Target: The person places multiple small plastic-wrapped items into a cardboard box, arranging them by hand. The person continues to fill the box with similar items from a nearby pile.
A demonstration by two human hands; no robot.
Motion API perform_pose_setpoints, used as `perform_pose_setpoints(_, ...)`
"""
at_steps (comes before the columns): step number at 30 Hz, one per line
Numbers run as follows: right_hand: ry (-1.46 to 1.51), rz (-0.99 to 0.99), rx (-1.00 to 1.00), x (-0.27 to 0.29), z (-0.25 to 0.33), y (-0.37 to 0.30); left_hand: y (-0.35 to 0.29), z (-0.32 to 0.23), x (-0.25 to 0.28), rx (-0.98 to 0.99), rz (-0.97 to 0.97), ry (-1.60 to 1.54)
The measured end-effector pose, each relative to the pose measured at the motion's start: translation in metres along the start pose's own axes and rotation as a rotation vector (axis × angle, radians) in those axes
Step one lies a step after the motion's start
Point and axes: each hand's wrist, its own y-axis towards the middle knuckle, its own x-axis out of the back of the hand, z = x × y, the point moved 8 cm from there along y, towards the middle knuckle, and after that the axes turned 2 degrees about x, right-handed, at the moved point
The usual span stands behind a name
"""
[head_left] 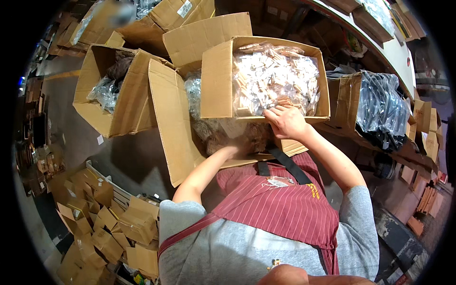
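Observation:
A smaller cardboard box (217, 80) rests over a larger open cardboard box (168, 128). The upper one is filled with clear bags of small tan and white pieces (275, 76), too small to name. My right hand (288, 122) has its fingers curled over this box's near rim, touching the bagged pieces. Lower down, my left hand (241, 146) reaches into the larger box, among clear plastic bags and brown, fuzzy-looking contents (213, 141). Shadow and blur hide the left fingers. More clear plastic packaging (193, 92) shows along the larger box's left side.
Another open box (126, 102) with plastic-wrapped dark items stands at the left. At the right, a box (344, 97) holds clear-bagged dark goods (384, 107). Flattened and empty cartons (137, 218) pile up at lower left. A white table edge (375, 42) curves across the upper right.

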Motion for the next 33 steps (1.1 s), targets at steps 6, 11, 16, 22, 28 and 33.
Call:
perform_pose_setpoints(6, -0.044, -0.011, 0.032, 0.001, 0.003, 0.003, 0.048, 0.001, -0.009, 0.008, -0.408, -0.258)
perform_pose_setpoints(11, -0.034, -0.036, 0.033, 0.005, 0.003, 0.005, 0.068, -0.019, -0.006, -0.133, -0.686, -0.459)
perform_pose_setpoints(16, -0.026, 0.123, -0.040, -0.006, -0.002, 0.004, 0.073, -0.032, -0.005, -0.237, -0.792, -0.550)
perform_pose_setpoints(22, -0.082, 0.067, -0.012, -0.004, 0.006, 0.011, 0.077, -0.026, -0.010, -0.244, -0.783, -0.027)
perform_pose_setpoints(28, -0.033, -0.002, -0.007, 0.002, 0.000, 0.010, 0.035, 0.030, -0.014, -0.060, -0.774, -0.937)
perform_pose_setpoints(33, -0.004, 0.070, -0.044, -0.005, -0.006, 0.005, -0.078, 0.024, 0.024, -0.083, -0.681, -1.144)
